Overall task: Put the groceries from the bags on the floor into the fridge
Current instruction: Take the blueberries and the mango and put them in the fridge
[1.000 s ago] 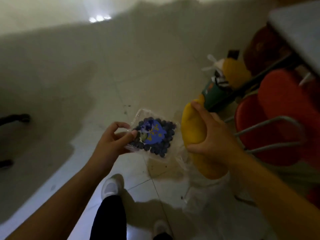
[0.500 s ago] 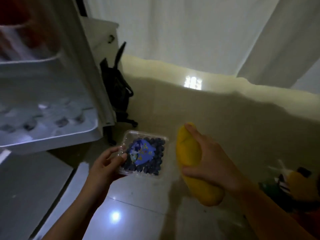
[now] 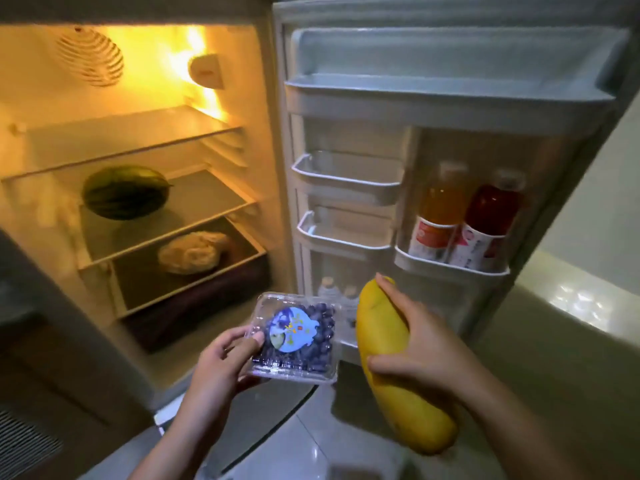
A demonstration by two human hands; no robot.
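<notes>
Fridge open, interior lit yellow. Left hand holds a clear blueberry box at its near left corner, thumb pinching on the lid, other fingers curled underneath; box sits level in the air in front of the fridge's lower part, blue round label up. Right hand grips a long yellow mango around its middle, fingers wrapped over it, index finger stretched along the top end; mango tilted, upper tip toward the door, lower end near the camera. Box and mango just beside each other, not touching. Inside: watermelon on the middle shelf, pale wrapped bundle on the shelf below it. Door racks: orange juice bottle and red juice bottle upright side by side in the right-hand door bin. Small bottle tops low in the door, blurred.
</notes>
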